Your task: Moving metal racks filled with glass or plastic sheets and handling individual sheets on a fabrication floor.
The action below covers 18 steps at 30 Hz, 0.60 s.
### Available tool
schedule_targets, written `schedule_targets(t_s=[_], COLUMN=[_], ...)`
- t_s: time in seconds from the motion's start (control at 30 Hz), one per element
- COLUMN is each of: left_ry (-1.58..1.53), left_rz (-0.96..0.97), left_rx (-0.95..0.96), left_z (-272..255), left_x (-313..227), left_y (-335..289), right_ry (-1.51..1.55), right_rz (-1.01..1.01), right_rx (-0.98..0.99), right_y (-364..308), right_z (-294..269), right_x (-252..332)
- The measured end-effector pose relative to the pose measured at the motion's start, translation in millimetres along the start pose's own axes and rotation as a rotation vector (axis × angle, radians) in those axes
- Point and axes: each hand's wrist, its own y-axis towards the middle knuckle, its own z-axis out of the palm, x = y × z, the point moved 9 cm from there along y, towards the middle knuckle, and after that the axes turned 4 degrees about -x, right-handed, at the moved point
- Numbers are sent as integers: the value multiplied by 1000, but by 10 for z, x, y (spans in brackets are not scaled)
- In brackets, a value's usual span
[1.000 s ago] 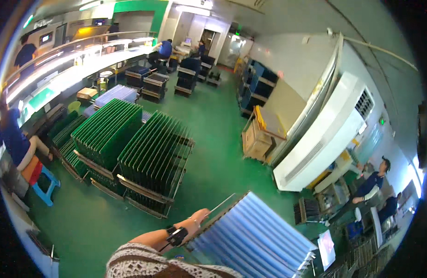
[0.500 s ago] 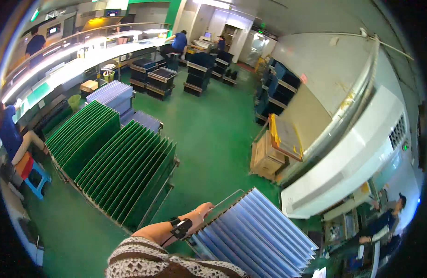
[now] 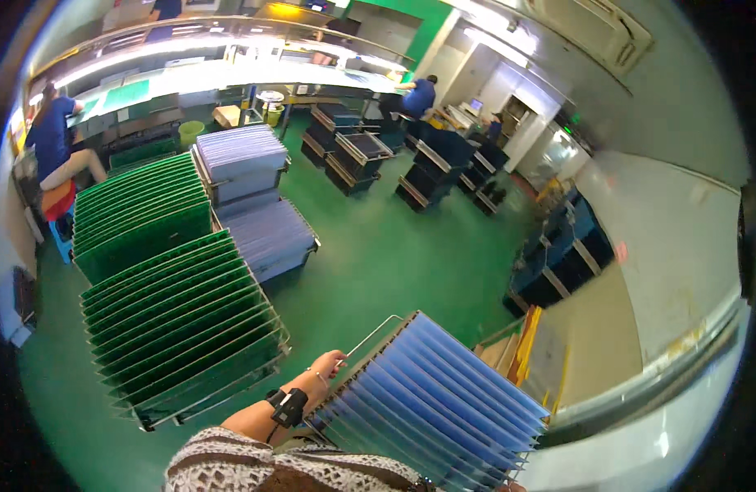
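Observation:
My left hand (image 3: pixel 329 362) is closed around the thin metal handle bar (image 3: pixel 368 339) of a rack just in front of me. The rack carries several bluish, film-like panels (image 3: pixel 444 385) standing on edge in a row. A black device is strapped to my left wrist. At the bottom edge, by the rack's near right corner, a sliver of my right hand (image 3: pixel 513 487) shows; its fingers are hidden. To the left of my left arm stands a rack of green panels (image 3: pixel 177 316), apart from the one I hold.
Another green-panel rack (image 3: pixel 144 209) and two racks of pale violet panels (image 3: pixel 243 156) stand beyond. Dark racks (image 3: pixel 435 164) are farther off, and blue ones (image 3: pixel 562 254) line the right wall. One person (image 3: pixel 58 139) sits at the long lit bench (image 3: pixel 230 78); others are farther back.
My view has swung to the right relative to nothing fixed on me: the room's racks and bench sit differently in the picture. My left hand stays closed on the handle bar.

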Motion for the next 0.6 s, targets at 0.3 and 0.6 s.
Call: schedule_targets(t_s=[0.3, 0.6], left_ry=[-109, -433], left_rz=[60, 195], left_rx=[-147, -364], left_z=[528, 796], left_x=[-1023, -1994], left_y=[1351, 1896], right_ry=[-144, -522], right_rz=[-254, -506], right_rx=[194, 558], right_y=[1970, 4271], right_z=[1664, 4440], right_x=[1693, 3607])
